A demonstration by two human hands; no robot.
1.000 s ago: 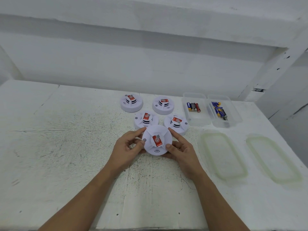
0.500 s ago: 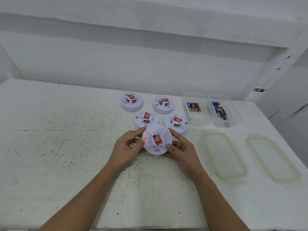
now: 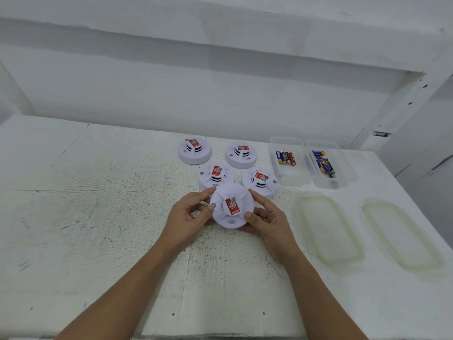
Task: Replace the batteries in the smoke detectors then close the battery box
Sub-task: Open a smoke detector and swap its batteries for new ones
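I hold one smoke detector (image 3: 231,218), label up, over the table (image 3: 98,217), just in front of four others (image 3: 195,157). My left hand (image 3: 186,217) and right hand (image 3: 269,225) clamp curled fingers on its opposite rims. Both battery boxes (image 3: 291,179) stand open at right, lids (image 3: 328,229) lying nearer me.

1. A big white table (image 3: 73,229) stands here. Its top is rough, with lots of tiny dark specks.
2. A thin dark line (image 3: 73,190) runs across the top on the left side.
3. Behind the table is a plain white wall (image 3: 171,99).
4. High up, a wide white ledge (image 3: 220,28) sticks out, with a grey shadow under it.
5. On the right is a white post (image 3: 404,111) with little black marks.
6. The light is soft and even.
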